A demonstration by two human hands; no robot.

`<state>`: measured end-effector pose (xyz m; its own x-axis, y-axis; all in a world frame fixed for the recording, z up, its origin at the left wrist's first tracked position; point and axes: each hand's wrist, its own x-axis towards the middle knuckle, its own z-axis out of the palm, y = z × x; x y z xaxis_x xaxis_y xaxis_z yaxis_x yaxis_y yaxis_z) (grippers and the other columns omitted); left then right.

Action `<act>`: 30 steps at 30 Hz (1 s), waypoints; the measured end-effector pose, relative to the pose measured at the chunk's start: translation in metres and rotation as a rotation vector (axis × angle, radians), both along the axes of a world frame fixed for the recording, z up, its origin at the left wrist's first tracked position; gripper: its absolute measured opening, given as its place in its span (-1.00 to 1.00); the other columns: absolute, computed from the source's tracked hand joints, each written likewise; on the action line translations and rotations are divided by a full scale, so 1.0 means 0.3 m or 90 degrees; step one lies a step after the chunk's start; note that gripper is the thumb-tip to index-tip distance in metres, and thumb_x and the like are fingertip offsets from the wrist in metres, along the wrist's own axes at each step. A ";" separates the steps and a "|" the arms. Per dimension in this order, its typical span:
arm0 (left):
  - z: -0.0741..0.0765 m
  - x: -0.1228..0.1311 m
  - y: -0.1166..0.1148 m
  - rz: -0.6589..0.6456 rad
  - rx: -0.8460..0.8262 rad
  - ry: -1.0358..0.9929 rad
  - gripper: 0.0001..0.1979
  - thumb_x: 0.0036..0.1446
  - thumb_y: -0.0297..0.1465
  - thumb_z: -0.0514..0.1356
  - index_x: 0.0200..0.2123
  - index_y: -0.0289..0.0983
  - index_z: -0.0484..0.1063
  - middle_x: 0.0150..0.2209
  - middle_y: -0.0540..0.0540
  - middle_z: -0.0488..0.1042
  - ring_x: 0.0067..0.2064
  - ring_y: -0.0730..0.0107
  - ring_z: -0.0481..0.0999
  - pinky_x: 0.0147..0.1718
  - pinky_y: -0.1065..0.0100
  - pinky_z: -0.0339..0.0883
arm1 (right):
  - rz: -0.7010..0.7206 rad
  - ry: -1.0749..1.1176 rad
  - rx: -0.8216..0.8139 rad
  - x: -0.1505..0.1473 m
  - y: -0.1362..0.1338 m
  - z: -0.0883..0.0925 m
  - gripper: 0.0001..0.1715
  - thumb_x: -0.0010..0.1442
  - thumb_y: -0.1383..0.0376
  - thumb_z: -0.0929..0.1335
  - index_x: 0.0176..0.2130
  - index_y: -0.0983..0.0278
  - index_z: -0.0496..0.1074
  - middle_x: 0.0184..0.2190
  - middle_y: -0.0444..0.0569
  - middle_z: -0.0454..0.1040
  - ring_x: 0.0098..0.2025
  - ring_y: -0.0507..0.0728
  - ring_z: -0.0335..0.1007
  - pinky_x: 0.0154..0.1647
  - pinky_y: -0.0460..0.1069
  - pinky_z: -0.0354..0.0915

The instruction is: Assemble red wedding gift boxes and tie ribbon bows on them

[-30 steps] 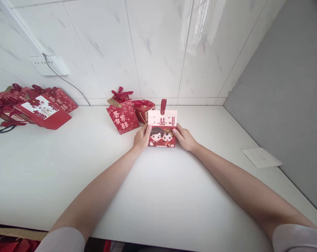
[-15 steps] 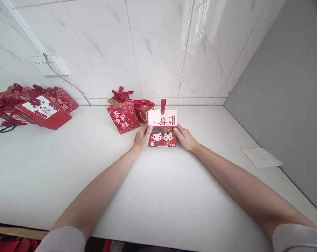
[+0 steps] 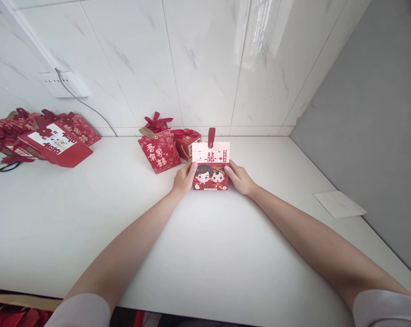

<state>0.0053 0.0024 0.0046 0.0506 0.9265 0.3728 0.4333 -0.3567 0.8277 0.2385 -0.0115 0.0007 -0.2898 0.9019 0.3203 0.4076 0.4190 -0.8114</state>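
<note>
Upright on the white table stands a red and pale pink gift box (image 3: 210, 175), printed with two cartoon figures and a double-happiness sign, a dark red ribbon loop at its top. My left hand (image 3: 184, 177) grips its left side, thumb on the front edge. On the opposite side my right hand (image 3: 240, 177) holds it the same way; the other fingers of both hands are partly hidden. Just behind and left are a red bag-shaped box (image 3: 160, 152) with a gold handle and a red box (image 3: 188, 143) with a ribbon bow.
Several red gift boxes (image 3: 56, 141) are heaped at the far left, below a wall socket (image 3: 64, 85) with a grey cable. A white paper (image 3: 340, 204) lies by the grey panel (image 3: 372, 113) on the right. Tiled wall (image 3: 205, 59) bounds the table's back.
</note>
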 end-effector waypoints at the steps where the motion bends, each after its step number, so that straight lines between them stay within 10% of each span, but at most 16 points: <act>1: -0.002 0.000 0.001 0.001 0.001 0.002 -0.50 0.25 0.00 -0.03 -0.15 -0.22 0.54 -0.22 -0.10 0.60 -0.11 0.12 0.53 -0.11 0.26 0.34 | 0.001 0.000 0.000 0.000 0.000 0.000 -0.50 0.34 -0.09 0.10 0.03 0.13 0.28 -0.09 -0.03 0.54 -0.06 0.28 0.46 -0.04 0.16 0.33; 30: 0.000 0.000 0.000 -0.011 0.002 0.016 -0.47 0.26 0.02 -0.07 -0.14 -0.22 0.52 -0.21 -0.10 0.59 -0.09 0.12 0.53 -0.11 0.25 0.35 | -0.006 -0.006 0.005 -0.001 -0.004 0.002 -0.48 0.34 -0.08 0.11 0.07 0.15 0.29 -0.11 -0.03 0.55 -0.05 0.27 0.46 0.00 0.14 0.31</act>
<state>0.0054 0.0023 0.0046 0.0760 0.9245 0.3736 0.4484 -0.3663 0.8153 0.2381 -0.0126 0.0012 -0.2848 0.9021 0.3242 0.4187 0.4213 -0.8045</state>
